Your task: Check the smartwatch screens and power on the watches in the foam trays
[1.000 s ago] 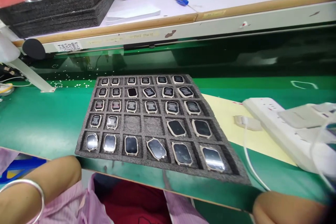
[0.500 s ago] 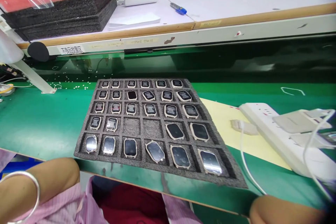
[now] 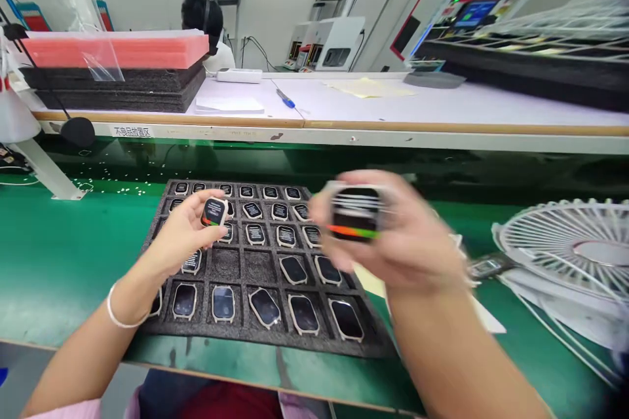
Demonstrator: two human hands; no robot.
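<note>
Holding | left hand 1 watch | right hand 1 watch | 1 tray

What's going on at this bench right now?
A person at a green bench has a watch in each hand. The left hand holds a watch, screen lit, over a grey foam tray filled with more watches. The right hand holds a second watch, blurred, nearer the camera. Two pockets near the tray's middle are empty. A white fan lies to the right.
</note>
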